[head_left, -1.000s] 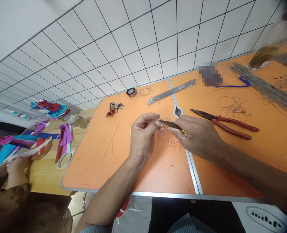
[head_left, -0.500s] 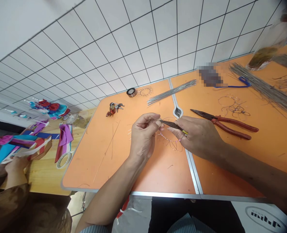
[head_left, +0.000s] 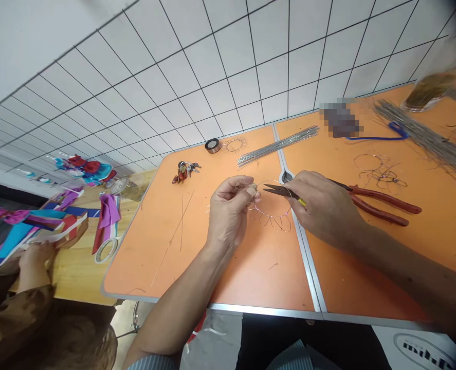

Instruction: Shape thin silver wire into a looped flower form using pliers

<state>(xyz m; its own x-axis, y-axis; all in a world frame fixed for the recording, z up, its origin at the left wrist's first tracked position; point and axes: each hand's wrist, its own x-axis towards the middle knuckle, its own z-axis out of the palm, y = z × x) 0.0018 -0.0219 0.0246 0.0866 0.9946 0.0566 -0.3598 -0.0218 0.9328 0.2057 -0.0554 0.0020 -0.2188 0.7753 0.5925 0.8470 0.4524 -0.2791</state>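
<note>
My left hand (head_left: 232, 208) pinches a thin wire ring (head_left: 268, 214) at its left side, thumb against fingers. Pinkish wrapping shows along the ring's lower curve, and wire loops like petals hang below it. My right hand (head_left: 317, 201) is wrapped round small needle-nose pliers (head_left: 279, 190) with a yellow handle end. Their dark jaws stand slightly apart, a short gap from my left fingertips. Whether any wire lies between the jaws is too fine to make out. Behind my right hand lie larger red-handled pliers (head_left: 382, 201), their tip partly hidden by it.
A bundle of straight wires (head_left: 277, 146), a tape roll (head_left: 213, 146) and keys (head_left: 185, 171) lie toward the wall. More wire rings (head_left: 378, 169) and a thicker wire bundle (head_left: 424, 136) are at right. A co-worker's hand (head_left: 37, 254) handles ribbons at left.
The pliers' jaws have parted and drawn back to the right, away from my left fingertips. My left hand keeps its pinch on the ring. The view has shifted slightly.
</note>
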